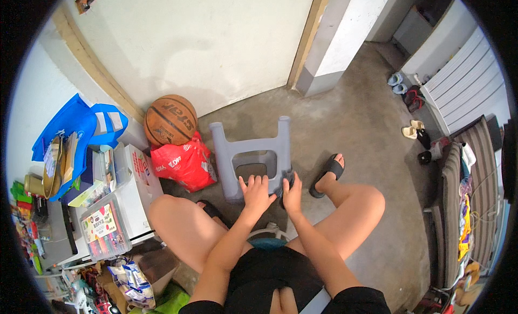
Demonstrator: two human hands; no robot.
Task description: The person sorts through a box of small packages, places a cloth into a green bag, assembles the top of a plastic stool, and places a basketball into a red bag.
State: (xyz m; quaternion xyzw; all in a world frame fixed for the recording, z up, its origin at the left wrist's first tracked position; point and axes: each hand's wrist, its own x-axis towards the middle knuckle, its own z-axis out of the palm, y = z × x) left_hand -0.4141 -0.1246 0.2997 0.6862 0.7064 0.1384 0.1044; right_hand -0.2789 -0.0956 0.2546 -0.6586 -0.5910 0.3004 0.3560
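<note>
A grey plastic stool (254, 145) lies tipped on the concrete floor between my feet, two legs pointing away from me. My left hand (257, 194) is on its near part, fingers spread at the lower edge of the side opening. Beside it, my right hand (293, 194) holds a dark, crumpled cloth or scrubber (288, 178) against the stool's right side. The fingers partly cover this dark piece, so its exact kind is unclear.
A basketball (170, 118) rests on a red plastic bag (183, 165) left of the stool. Further left, a clear plastic case (106, 229) and a blue bag (66, 129) sit on white storage. Several shoes (409, 131) line the right side, near striped cushions (449, 217).
</note>
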